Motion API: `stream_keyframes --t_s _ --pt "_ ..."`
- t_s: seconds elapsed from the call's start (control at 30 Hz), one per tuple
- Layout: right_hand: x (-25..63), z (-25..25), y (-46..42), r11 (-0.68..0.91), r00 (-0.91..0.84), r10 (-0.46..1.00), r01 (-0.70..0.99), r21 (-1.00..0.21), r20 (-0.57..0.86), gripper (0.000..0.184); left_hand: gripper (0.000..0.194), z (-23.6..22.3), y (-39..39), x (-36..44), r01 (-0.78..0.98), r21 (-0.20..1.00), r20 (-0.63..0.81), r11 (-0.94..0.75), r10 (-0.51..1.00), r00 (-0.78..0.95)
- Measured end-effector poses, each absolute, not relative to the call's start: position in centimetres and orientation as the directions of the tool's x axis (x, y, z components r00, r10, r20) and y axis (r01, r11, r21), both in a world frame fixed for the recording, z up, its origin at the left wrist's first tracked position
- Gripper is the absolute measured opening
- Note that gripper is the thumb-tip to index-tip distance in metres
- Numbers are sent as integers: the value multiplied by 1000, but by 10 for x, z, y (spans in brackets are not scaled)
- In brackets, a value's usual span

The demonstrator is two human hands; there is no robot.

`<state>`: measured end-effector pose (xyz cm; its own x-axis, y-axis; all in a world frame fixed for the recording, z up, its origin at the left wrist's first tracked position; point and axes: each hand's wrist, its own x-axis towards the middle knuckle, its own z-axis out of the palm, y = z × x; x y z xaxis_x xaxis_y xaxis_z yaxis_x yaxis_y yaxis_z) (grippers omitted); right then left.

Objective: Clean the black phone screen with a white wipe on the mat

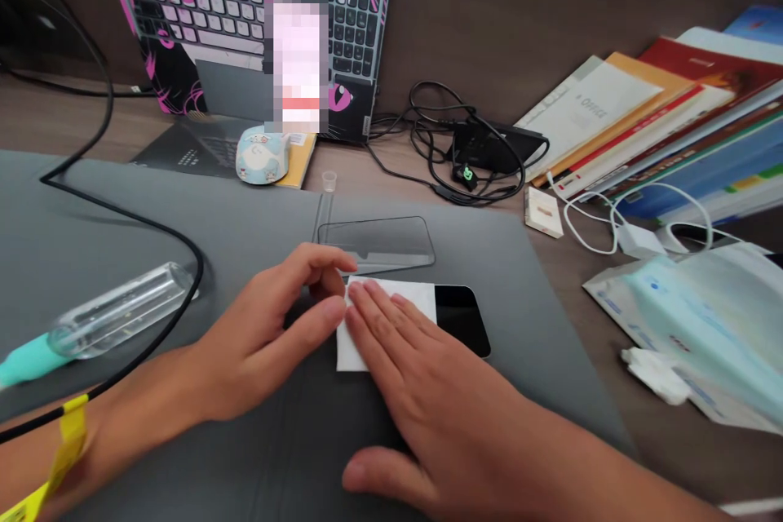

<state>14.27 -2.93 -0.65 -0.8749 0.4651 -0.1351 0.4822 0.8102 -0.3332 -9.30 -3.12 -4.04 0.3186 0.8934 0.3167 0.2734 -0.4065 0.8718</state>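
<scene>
A dark-screened phone lies flat on the grey desk mat, its left part covered by a folded white wipe. My right hand rests palm down, its fingers stretched flat and together over the wipe, thumb spread to the side. At the phone's left end, my left hand curls around with thumb and fingers against its edge; the exact contact is partly hidden. Just beyond the phone lies a clear screen protector with a dark border.
Left of my hands lies a clear bottle with a black cable across it. A laptop, mouse and tangled cords stand behind. Books, a wipes pack and crumpled tissue are to the right.
</scene>
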Motion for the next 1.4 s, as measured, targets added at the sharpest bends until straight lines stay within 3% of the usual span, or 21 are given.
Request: stream_keyframes --t_s 0.17,0.27,0.4,0.57,0.87,1.13,1.23,1.33,1.4 --pt "165 3 -43 819 -857 481 514 -255 -183 93 20 -41 -32 -91 330 868 289 -370 919 268" --pt "189 2 -48 799 -812 572 583 -148 -115 93 20 -39 -33 -90 330 867 295 -373 919 263" --pt "219 -7 -47 764 -771 634 637 -98 -66 91 26 -39 -30 -93 292 872 316 -393 908 276" --pt "233 -10 -35 731 -734 673 679 -72 -87 93 22 -40 -24 -92 228 925 262 -303 946 191" --pt "203 -11 -19 817 -824 543 563 -122 -163 118 18 -37 -24 -90 264 894 313 -362 926 209" --pt "166 4 1 857 -930 321 366 -364 -181 111 9 -33 -22 -91 379 845 299 -378 920 253" --pt "172 3 11 889 -968 220 249 -385 -119 97 11 -32 -23 -90 419 816 297 -399 910 288" --pt "190 -9 18 938 -988 131 96 -333 85 77 14 -30 -26 -88 437 773 305 -460 874 379" --pt "203 -17 21 954 -970 146 85 -289 196 74 18 -27 -27 -88 462 749 273 -475 857 437"
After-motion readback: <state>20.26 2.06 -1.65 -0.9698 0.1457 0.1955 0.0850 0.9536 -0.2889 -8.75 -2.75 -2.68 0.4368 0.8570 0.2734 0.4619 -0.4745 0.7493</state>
